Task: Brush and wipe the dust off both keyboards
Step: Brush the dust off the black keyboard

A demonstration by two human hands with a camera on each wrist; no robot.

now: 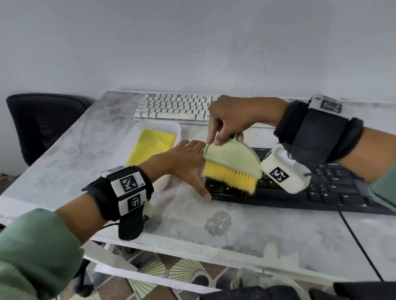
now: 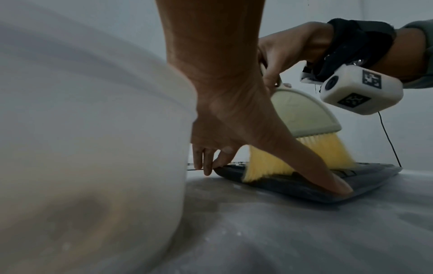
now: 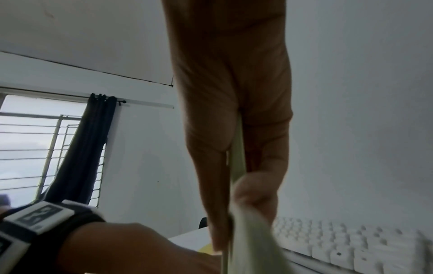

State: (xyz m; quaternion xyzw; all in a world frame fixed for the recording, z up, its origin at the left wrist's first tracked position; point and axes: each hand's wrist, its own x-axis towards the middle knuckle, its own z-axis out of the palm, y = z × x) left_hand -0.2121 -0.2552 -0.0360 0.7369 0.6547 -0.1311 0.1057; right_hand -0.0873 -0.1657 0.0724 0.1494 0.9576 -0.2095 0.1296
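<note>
Soft, even daylight in the head view — both wrist views dim, edge-warped, and motion-blurred up close.

Grey floral table [image 1: 222,230] with black keyboard [image 1: 325,187], white keyboard [image 1: 172,107], white tray [image 1: 132,140]

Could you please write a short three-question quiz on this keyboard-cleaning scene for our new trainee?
1. True or false: the brush has its yellow bristles on the white keyboard.
2. Which hand grips the brush? A) the left hand B) the right hand C) both hands
3. Fill in the missing word: the folded yellow cloth lies in the white ____.

Key
1. False: the bristles are on the left end of the black keyboard.
2. B: the right hand pinches the brush's top, while the left hand steadies the black keyboard's left edge with spread fingers.
3. tray
</note>
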